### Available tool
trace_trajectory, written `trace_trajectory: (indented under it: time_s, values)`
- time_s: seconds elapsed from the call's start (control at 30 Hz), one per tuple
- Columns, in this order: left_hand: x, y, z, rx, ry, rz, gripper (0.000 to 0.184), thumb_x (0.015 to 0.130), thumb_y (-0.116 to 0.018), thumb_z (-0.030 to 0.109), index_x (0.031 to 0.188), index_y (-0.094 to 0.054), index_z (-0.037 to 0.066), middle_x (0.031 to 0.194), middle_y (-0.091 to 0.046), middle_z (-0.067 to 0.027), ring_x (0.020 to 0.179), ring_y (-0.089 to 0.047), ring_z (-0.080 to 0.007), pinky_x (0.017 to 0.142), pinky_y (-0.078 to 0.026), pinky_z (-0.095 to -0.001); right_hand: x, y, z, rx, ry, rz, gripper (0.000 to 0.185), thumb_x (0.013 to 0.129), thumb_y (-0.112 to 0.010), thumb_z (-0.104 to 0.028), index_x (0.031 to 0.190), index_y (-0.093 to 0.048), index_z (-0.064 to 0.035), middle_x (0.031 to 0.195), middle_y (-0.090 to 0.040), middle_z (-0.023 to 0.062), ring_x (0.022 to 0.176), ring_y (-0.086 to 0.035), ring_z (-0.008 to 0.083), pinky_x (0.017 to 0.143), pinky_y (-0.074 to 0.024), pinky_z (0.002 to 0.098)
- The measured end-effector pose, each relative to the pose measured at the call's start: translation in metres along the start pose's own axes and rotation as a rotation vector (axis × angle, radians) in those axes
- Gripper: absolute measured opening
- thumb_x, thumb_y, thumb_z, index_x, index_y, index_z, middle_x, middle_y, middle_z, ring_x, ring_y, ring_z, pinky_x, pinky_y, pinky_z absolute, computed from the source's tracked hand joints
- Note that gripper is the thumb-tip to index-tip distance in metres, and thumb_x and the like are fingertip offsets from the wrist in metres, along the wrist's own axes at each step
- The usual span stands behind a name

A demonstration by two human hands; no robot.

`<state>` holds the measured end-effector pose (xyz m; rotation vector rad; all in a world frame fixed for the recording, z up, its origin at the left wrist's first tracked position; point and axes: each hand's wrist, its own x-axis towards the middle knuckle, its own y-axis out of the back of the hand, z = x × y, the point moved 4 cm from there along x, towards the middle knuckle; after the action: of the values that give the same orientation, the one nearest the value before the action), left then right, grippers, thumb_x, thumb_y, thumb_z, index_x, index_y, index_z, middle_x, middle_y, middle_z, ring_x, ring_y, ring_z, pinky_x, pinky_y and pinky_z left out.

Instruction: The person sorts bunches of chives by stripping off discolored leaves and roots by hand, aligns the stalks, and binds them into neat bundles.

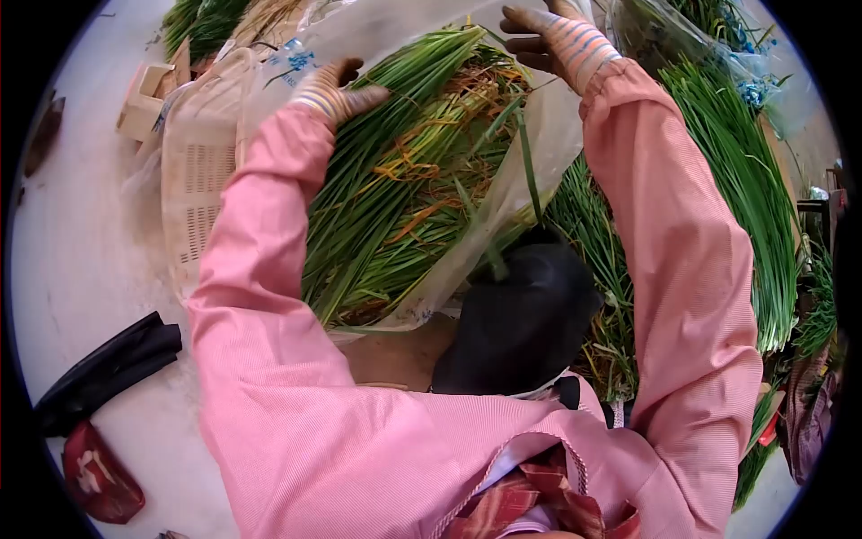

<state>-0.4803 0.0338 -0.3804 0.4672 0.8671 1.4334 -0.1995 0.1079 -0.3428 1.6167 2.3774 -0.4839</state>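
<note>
Long green leafy stalks, some yellowed, lie in a pile (pixel 404 180) on a clear plastic sheet (pixel 548 135) in front of me. My left hand (pixel 339 93), in a striped glove with dark fingers, rests at the pile's upper left edge, its fingers apart and the thumb over the stalks. My right hand (pixel 558 40), gloved alike, is raised over the sheet beyond the pile's upper right, fingers spread and holding nothing.
A pale perforated basket (pixel 202 171) stands left of the pile. More green stalks (pixel 736 198) lie at the right. A black item (pixel 108 373) and a dark red one (pixel 101 476) lie on the floor at lower left. My dark-clad knee (pixel 521 314) is below the pile.
</note>
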Motion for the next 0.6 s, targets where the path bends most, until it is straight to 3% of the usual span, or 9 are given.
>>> trace_trajectory:
  time_s: [0.07, 0.1, 0.17, 0.27, 0.33, 0.43, 0.5, 0.57, 0.6]
  values:
    - [-0.009, -0.019, 0.022, 0.336, -0.02, 0.067, 0.092, 0.049, -0.079, 0.038, 0.122, -0.035, 0.002, 0.116, -0.047, -0.0179, 0.11, -0.043, -0.0289, 0.091, -0.035, -0.0335, -0.006, -0.004, 0.006, -0.075, 0.111, -0.123, 0.05, 0.076, -0.059, -0.022, 0.119, -0.04, -0.0072, 0.085, -0.058, 0.006, 0.073, -0.056, 0.0128, 0.065, -0.045, 0.025]
    - [-0.005, -0.02, 0.02, 0.33, -0.022, 0.066, 0.092, 0.049, -0.079, 0.038, 0.122, -0.035, 0.002, 0.116, -0.047, -0.0179, 0.11, -0.043, -0.0289, 0.091, -0.035, -0.0335, -0.012, -0.007, 0.006, -0.117, 0.168, -0.188, 0.043, 0.079, -0.055, -0.025, 0.118, -0.044, -0.009, 0.085, -0.06, 0.0057, 0.075, -0.056, 0.0124, 0.067, -0.0447, 0.0249]
    - [0.012, -0.027, -0.001, 0.401, 0.198, -0.079, 0.096, 0.048, -0.08, 0.038, 0.123, -0.033, 0.002, 0.114, -0.048, -0.0173, 0.109, -0.044, -0.0283, 0.091, -0.035, -0.0328, -0.042, -0.012, 0.015, -0.068, 0.058, -0.31, 0.04, 0.079, -0.056, -0.027, 0.113, -0.049, -0.0084, 0.084, -0.059, 0.0044, 0.073, -0.055, 0.0119, 0.064, -0.0447, 0.0241]
    - [0.019, -0.034, 0.003, 0.25, 0.126, -0.164, 0.096, 0.047, -0.081, 0.033, 0.124, -0.032, 0.002, 0.113, -0.049, -0.0161, 0.108, -0.045, -0.0262, 0.09, -0.035, -0.0318, -0.083, -0.003, 0.048, -0.132, -0.026, -0.463, 0.036, 0.081, -0.052, -0.027, 0.111, -0.049, -0.0079, 0.08, -0.058, 0.0024, 0.07, -0.055, 0.0103, 0.06, -0.044, 0.0215]
    - [0.027, -0.044, 0.008, 0.224, 0.087, -0.225, 0.092, 0.048, -0.081, 0.027, 0.122, -0.034, 0.002, 0.111, -0.051, -0.0153, 0.106, -0.047, -0.0257, 0.089, -0.037, -0.031, -0.106, 0.001, 0.074, -0.062, -0.2, -0.391, 0.034, 0.081, -0.055, -0.021, 0.111, -0.048, -0.0067, 0.076, -0.054, 0.0012, 0.063, -0.05, 0.0095, 0.054, -0.0406, 0.0222]
    - [0.035, -0.055, 0.004, 0.352, 0.128, -0.134, 0.091, 0.048, -0.081, 0.024, 0.123, -0.033, 0.003, 0.11, -0.052, -0.0152, 0.104, -0.049, -0.0261, 0.088, -0.038, -0.0304, -0.113, 0.001, 0.109, 0.118, -0.312, -0.425, 0.037, 0.08, -0.055, -0.025, 0.111, -0.048, -0.0053, 0.081, -0.055, 0.0039, 0.067, -0.052, 0.0108, 0.058, -0.0432, 0.0228]
    - [0.028, -0.061, 0.001, 0.361, 0.131, -0.126, 0.084, 0.05, -0.078, 0.022, 0.121, -0.036, 0.008, 0.105, -0.054, -0.0157, 0.1, -0.051, -0.0271, 0.086, -0.039, -0.0309, -0.108, -0.002, 0.118, 0.152, -0.329, -0.417, 0.038, 0.079, -0.057, -0.023, 0.111, -0.046, -0.0045, 0.082, -0.054, 0.0053, 0.065, -0.05, 0.0103, 0.058, -0.0421, 0.0228]
    - [0.004, -0.062, 0.016, 0.449, 0.079, 0.057, 0.073, 0.053, -0.076, 0.022, 0.117, -0.04, 0.014, 0.099, -0.056, -0.0154, 0.095, -0.053, -0.0278, 0.084, -0.04, -0.0327, -0.095, -0.005, 0.126, 0.222, -0.339, -0.384, 0.041, 0.079, -0.058, -0.022, 0.113, -0.044, -0.0042, 0.082, -0.054, 0.0058, 0.065, -0.05, 0.0108, 0.06, -0.0424, 0.0233]
    - [-0.002, -0.066, 0.017, 0.503, 0.17, 0.037, 0.067, 0.056, -0.073, 0.022, 0.114, -0.041, 0.017, 0.094, -0.058, -0.0147, 0.09, -0.055, -0.0283, 0.081, -0.042, -0.034, -0.089, -0.006, 0.128, 0.186, -0.321, -0.343, 0.046, 0.077, -0.061, -0.021, 0.115, -0.041, -0.0043, 0.087, -0.053, 0.0065, 0.071, -0.05, 0.0118, 0.062, -0.0421, 0.0237]
